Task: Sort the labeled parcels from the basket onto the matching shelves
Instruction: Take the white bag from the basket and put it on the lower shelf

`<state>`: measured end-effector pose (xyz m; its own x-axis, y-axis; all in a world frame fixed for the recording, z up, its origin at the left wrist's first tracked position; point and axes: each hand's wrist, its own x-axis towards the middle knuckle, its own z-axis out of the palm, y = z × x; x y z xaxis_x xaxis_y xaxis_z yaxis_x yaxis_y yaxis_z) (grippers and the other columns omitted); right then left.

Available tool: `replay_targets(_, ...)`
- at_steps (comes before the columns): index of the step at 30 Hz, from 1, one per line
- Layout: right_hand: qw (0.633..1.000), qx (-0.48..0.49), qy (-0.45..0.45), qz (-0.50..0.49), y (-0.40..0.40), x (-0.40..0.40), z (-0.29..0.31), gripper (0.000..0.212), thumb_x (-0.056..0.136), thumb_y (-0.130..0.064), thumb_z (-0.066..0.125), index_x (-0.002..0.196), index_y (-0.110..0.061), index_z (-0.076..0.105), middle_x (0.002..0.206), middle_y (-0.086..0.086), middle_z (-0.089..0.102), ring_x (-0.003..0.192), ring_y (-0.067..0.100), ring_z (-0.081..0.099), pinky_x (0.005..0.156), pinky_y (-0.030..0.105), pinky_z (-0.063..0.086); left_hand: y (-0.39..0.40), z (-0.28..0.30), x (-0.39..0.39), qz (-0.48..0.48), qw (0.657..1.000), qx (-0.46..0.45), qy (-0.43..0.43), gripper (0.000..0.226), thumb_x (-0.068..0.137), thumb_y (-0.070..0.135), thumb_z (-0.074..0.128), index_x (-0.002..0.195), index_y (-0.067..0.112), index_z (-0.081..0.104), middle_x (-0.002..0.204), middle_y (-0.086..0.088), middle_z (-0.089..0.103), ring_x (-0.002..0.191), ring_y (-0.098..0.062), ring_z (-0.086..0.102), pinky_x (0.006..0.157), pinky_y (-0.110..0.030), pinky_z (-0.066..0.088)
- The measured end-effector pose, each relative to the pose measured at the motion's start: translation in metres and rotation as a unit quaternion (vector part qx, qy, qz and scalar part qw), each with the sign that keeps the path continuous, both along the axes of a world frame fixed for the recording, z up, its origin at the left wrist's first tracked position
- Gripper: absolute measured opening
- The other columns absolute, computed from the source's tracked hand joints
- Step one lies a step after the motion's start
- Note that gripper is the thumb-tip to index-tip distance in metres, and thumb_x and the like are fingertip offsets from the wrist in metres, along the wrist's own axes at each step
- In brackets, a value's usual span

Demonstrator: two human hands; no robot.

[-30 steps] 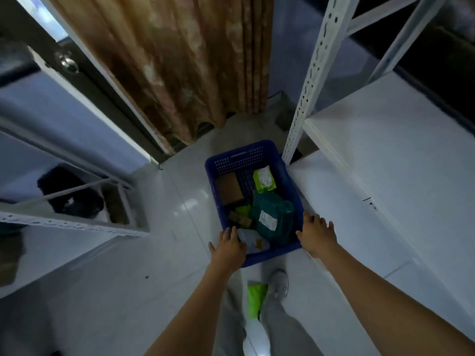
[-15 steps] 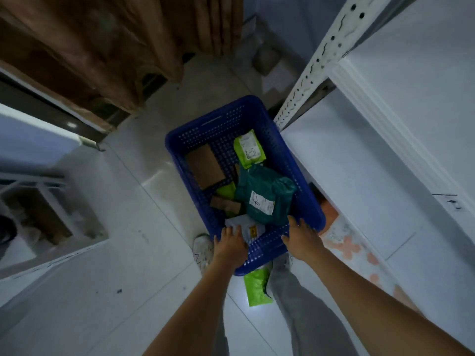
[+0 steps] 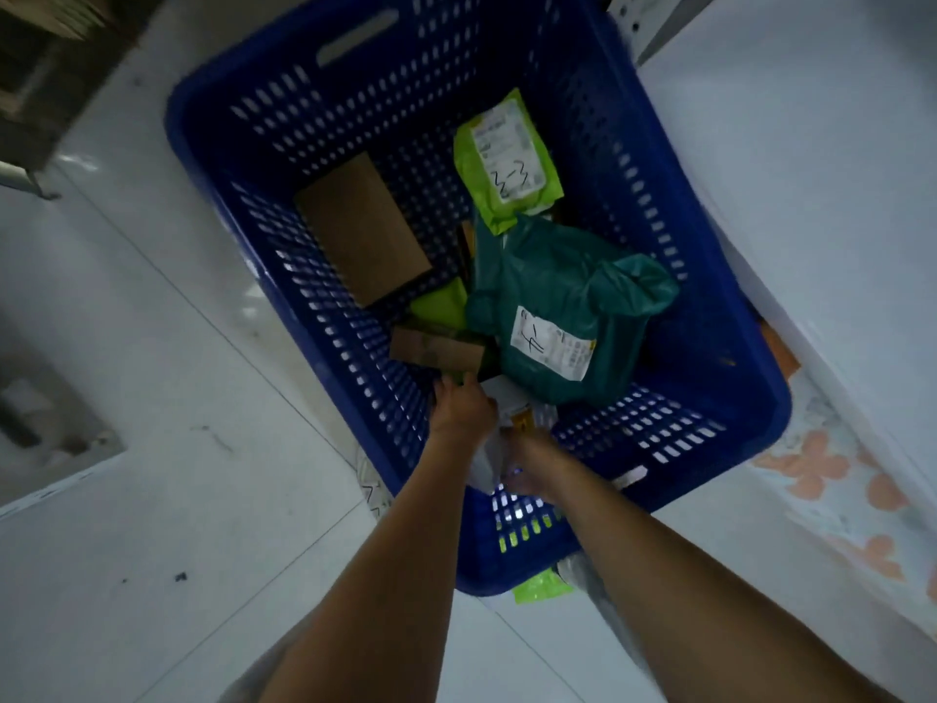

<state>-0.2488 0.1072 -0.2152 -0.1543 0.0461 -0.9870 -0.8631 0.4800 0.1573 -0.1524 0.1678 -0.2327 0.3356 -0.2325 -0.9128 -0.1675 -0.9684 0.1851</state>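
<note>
A blue plastic basket sits on the floor below me. It holds a lime green parcel marked "3-3", a dark green parcel with a white label, a flat brown cardboard parcel, a small brown box and a white parcel at the near wall. My left hand is inside the basket, its fingertips at the small brown box and the white parcel's left edge. My right hand curls over the white parcel's near end. The grip itself is hidden.
A white shelf board and its perforated upright stand right of the basket. A floral mat lies under the shelf. Another lime green parcel lies on the tiled floor at the basket's near edge, by my shoe.
My head has dropped much closer to the basket. Both hands left the basket's near rim and moved inside onto the white parcel.
</note>
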Motion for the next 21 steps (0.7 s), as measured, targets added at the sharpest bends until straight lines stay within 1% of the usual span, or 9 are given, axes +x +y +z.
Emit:
replay_targets(1, 1.000, 0.000, -0.006, -0.027, 0.008, -0.001, -0.011, 0.021, 0.102, -0.025, 0.053, 0.113, -0.008, 0.058, 0.112, 0.010, 0.064, 0.094, 0.027, 0.061, 0.070, 0.033, 0.052, -0.001, -0.012, 0.001, -0.004, 1.000, 0.007, 0.005, 0.055, 0.099, 0.027, 0.049, 0.147, 0.005, 0.031, 0.156, -0.026, 0.024, 0.142, -0.041, 0.026, 0.114, -0.048, 0.030)
replay_targets(3, 0.998, -0.020, -0.022, -0.048, 0.021, -0.005, -0.031, 0.046, 0.097, -0.049, 0.054, 0.128, -0.015, 0.055, 0.121, 0.004, 0.060, 0.112, 0.028, 0.061, 0.088, 0.041, 0.053, -0.002, -0.030, -0.001, 0.006, 0.999, 0.025, 0.021, 0.049, 0.101, 0.030, 0.046, 0.141, 0.004, 0.039, 0.148, -0.025, 0.038, 0.134, -0.040, 0.039, 0.108, -0.046, 0.038)
replay_targets(5, 0.996, -0.024, -0.039, -0.076, 0.032, -0.026, -0.075, 0.073, 0.079, -0.067, 0.059, 0.130, -0.015, 0.058, 0.125, 0.002, 0.065, 0.115, 0.028, 0.064, 0.098, 0.047, 0.053, -0.001, -0.037, -0.002, 0.013, 0.999, 0.030, 0.015, 0.041, 0.102, 0.031, 0.047, 0.128, 0.001, 0.054, 0.136, -0.022, 0.055, 0.124, -0.036, 0.052, 0.098, -0.040, 0.044)
replay_targets(8, 0.992, -0.032, -0.052, -0.114, 0.033, -0.035, -0.110, 0.077, 0.078, -0.064, 0.064, 0.137, -0.014, 0.057, 0.131, 0.012, 0.065, 0.119, 0.033, 0.062, 0.102, 0.051, 0.050, -0.001, -0.027, 0.001, 0.032, 0.999, 0.029, 0.015, 0.034, 0.103, 0.027, 0.048, 0.117, -0.001, 0.060, 0.124, -0.018, 0.063, 0.115, -0.033, 0.060, 0.083, -0.032, 0.045)
replay_targets(10, 0.995, 0.002, -0.023, -0.098, 0.015, 0.003, -0.051, 0.071, 0.098, -0.058, 0.048, 0.152, -0.013, 0.038, 0.149, 0.017, 0.048, 0.135, 0.035, 0.048, 0.113, 0.047, 0.038, 0.000, -0.011, 0.005, 0.039, 0.998, 0.033, 0.022, 0.033, 0.103, 0.027, 0.048, 0.115, -0.002, 0.060, 0.123, -0.019, 0.064, 0.113, -0.033, 0.061, 0.079, -0.031, 0.043)
replay_targets(12, 0.997, -0.003, -0.004, -0.079, -0.005, 0.023, 0.001, 0.065, 0.105, -0.050, 0.037, 0.156, -0.009, 0.027, 0.151, 0.016, 0.043, 0.142, 0.032, 0.038, 0.117, 0.040, 0.031, 0.002, 0.016, 0.010, 0.069, 0.996, 0.040, 0.027, 0.038, 0.101, 0.029, 0.050, 0.121, -0.002, 0.058, 0.125, -0.019, 0.063, 0.116, -0.035, 0.060, 0.081, -0.032, 0.043)
replay_targets(15, 0.999, 0.020, 0.013, -0.044, -0.027, 0.023, 0.065, 0.062, 0.098, -0.050, 0.055, 0.143, -0.008, 0.047, 0.119, 0.013, 0.057, 0.131, 0.034, 0.051, 0.113, 0.047, 0.039, 0.007, 0.068, 0.017, 0.174, 0.983, 0.050, 0.045, 0.043, 0.100, 0.030, 0.051, 0.130, 0.000, 0.057, 0.128, -0.020, 0.061, 0.118, -0.038, 0.058, 0.090, -0.036, 0.048)
replay_targets(18, 0.995, 0.039, 0.003, -0.094, -0.029, 0.021, 0.131, 0.050, 0.088, -0.051, 0.069, 0.121, -0.013, 0.063, 0.114, 0.014, 0.068, 0.097, 0.032, 0.068, 0.099, 0.047, 0.052, 0.006, 0.142, 0.026, 0.335, 0.932, 0.076, 0.117, 0.040, 0.101, 0.032, 0.046, 0.134, 0.011, 0.051, 0.125, -0.019, 0.057, 0.105, -0.038, 0.060, 0.087, -0.045, 0.056)
replay_targets(21, 0.992, 0.012, -0.057, -0.112, -0.030, 0.025, 0.193, 0.053, 0.086, -0.045, 0.074, 0.125, -0.010, 0.066, 0.115, 0.016, 0.073, 0.100, 0.032, 0.071, 0.097, 0.048, 0.055, 0.002, 0.219, 0.032, 0.434, 0.884, 0.065, 0.162, 0.039, 0.101, 0.036, 0.044, 0.136, 0.018, 0.042, 0.132, -0.019, 0.053, 0.110, -0.040, 0.059, 0.082, -0.050, 0.056)
